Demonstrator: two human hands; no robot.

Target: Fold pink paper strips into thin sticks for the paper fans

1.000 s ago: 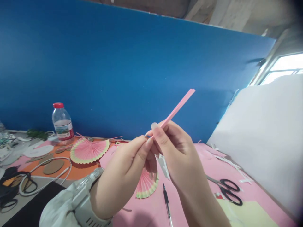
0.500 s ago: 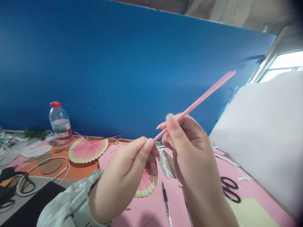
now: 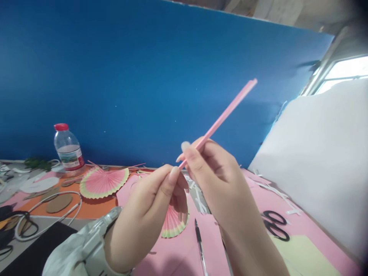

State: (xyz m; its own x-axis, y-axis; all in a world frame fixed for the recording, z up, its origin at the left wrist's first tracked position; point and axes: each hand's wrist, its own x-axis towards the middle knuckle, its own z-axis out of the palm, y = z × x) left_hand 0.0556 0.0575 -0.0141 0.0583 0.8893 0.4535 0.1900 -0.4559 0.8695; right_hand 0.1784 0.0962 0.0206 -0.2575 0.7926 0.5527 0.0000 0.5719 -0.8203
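Blue wall stands behind my worktop (image 3: 184, 253), which is full of pink paper. Up in the air I hold a long pink folded strip (image 3: 224, 114). My left hand (image 3: 149, 214) pinches its low end, fingers tight on it. My right hand (image 3: 218, 180) grips it higher, fingers tight too. If I squeeze too hard, I think the folds could bend or spring open.

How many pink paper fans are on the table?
2. One big paper fan lies on the orange sheet near the water bottle. A smaller fan peeks out behind the left hand. More may be hidden behind the hands.
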